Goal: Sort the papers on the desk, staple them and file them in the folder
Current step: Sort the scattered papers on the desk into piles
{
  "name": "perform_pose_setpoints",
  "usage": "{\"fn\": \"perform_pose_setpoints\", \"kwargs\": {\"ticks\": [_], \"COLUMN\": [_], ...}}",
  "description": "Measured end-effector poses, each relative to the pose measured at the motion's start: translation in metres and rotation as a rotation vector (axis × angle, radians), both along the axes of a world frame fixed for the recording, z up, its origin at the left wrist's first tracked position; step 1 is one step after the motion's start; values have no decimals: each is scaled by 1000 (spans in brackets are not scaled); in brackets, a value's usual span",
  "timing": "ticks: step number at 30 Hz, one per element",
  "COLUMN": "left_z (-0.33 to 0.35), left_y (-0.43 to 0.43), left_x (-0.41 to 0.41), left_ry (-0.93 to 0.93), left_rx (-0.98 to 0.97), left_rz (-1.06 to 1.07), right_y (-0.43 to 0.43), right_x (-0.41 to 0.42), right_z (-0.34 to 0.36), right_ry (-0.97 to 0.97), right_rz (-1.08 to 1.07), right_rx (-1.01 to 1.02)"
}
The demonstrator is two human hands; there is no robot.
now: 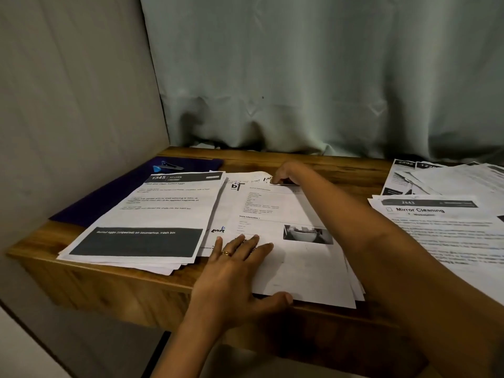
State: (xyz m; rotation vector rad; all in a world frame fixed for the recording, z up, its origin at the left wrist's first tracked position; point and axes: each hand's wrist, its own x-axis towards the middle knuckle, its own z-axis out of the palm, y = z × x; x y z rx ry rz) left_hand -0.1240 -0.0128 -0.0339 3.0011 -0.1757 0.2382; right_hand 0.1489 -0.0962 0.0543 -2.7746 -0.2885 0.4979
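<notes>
A middle stack of printed papers point(294, 257) lies at the desk's front edge. My left hand point(234, 271) presses flat on its lower left part, fingers spread and thumb at the front edge. My right hand point(283, 174) reaches across to the stack's top edge, where its curled fingers grip a small dark object that looks like a stapler point(287, 183); most of it is hidden. Another stack headed "1345 Kitchen" point(152, 214) lies to the left, partly over a dark blue folder point(109, 197).
More loose sheets, one headed "Mirror Cleaning" point(441, 230), spread over the desk's right side. A small blue-tipped clip point(167, 167) rests on the folder's far end. A wall stands at the left and a curtain point(300, 91) hangs behind the wooden desk point(341, 165).
</notes>
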Motion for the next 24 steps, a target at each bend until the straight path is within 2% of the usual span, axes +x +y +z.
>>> {"fn": "perform_pose_setpoints", "kwargs": {"ticks": [9,15,20,24], "left_z": [-3,-6,-5,-5], "left_y": [0,1,0,1], "left_x": [-1,0,0,1], "left_ry": [-20,-50,-46,-31], "left_rx": [12,-7,4,11], "left_rz": [-3,-8,2,8], "right_y": [5,8,1,2], "right_x": [-6,2,6,20], "right_z": [7,3,-4,-13], "right_ry": [62,-5,54,-42], "right_rz": [78,96,41,-3], "right_rx": [-193,-232,-4,360]}}
